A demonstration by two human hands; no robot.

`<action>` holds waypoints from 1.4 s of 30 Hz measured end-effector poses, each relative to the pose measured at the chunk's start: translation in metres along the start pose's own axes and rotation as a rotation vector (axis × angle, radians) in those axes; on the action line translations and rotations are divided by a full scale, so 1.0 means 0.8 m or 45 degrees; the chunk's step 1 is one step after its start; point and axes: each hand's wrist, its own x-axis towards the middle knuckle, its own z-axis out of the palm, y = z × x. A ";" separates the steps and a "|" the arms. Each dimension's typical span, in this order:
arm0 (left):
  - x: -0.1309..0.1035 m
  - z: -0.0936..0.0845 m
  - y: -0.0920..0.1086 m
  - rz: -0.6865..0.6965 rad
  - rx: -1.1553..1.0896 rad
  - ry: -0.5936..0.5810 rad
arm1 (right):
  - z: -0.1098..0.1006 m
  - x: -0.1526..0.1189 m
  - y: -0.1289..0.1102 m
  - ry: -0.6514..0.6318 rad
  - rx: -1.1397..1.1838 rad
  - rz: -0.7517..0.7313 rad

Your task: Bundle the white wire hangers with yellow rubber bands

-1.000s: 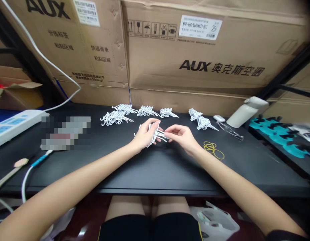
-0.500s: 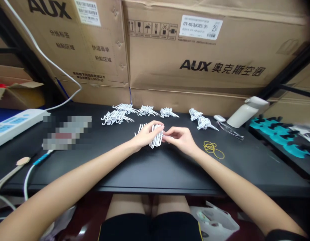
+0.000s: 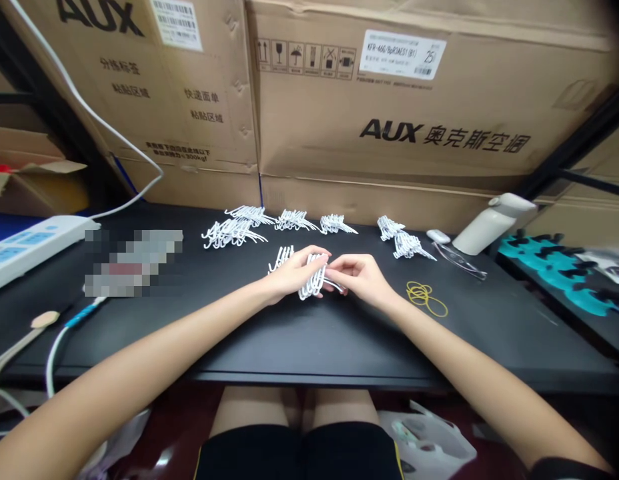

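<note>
My left hand (image 3: pixel 291 275) is closed around a bundle of white hooks (image 3: pixel 312 277), thumb across the top, their rounded bends hanging below the fingers. Close on its right, my right hand (image 3: pixel 358 277) pinches a single white hook (image 3: pixel 333 285) beside the bundle; part of it is hidden by the fingers. Just behind my left hand, more white hooks (image 3: pixel 283 257) stick up, partly covered by that hand. Farther back on the black table lie several heaps of similar white hooks (image 3: pixel 233 232), with another heap (image 3: pixel 412 245) to the right.
Yellow rubber bands (image 3: pixel 426 298) lie right of my right hand. Glasses (image 3: pixel 459 261), a small white case (image 3: pixel 438 236) and a pale bottle (image 3: pixel 492 225) sit at the back right. A power strip (image 3: pixel 37 243) is on the left; large cartons (image 3: pixel 309 127) stand behind the table.
The bundle in my left hand has dipped and tilted slightly. The single hook at my right hand shows more clearly, angled down beside the bundle.
</note>
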 end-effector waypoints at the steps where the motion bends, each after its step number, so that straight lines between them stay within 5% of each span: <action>1: 0.000 0.001 0.000 -0.017 -0.007 0.003 | 0.000 -0.001 0.001 0.002 -0.041 -0.014; 11: -0.006 0.002 0.009 0.002 0.011 0.005 | 0.008 -0.006 0.003 0.085 -0.159 -0.172; 19: 0.005 -0.022 0.032 0.141 -0.461 0.326 | 0.004 0.006 0.009 0.386 0.103 -0.298; 28: 0.013 -0.037 0.038 0.114 -0.849 0.531 | 0.008 -0.002 0.016 -0.388 -0.910 -0.354; 38: 0.010 -0.033 0.030 0.083 -0.591 0.506 | -0.036 0.017 0.022 0.022 -1.062 -0.387; 42: 0.005 -0.022 0.028 0.171 -0.351 0.439 | -0.048 0.022 0.027 -0.030 -1.116 -0.403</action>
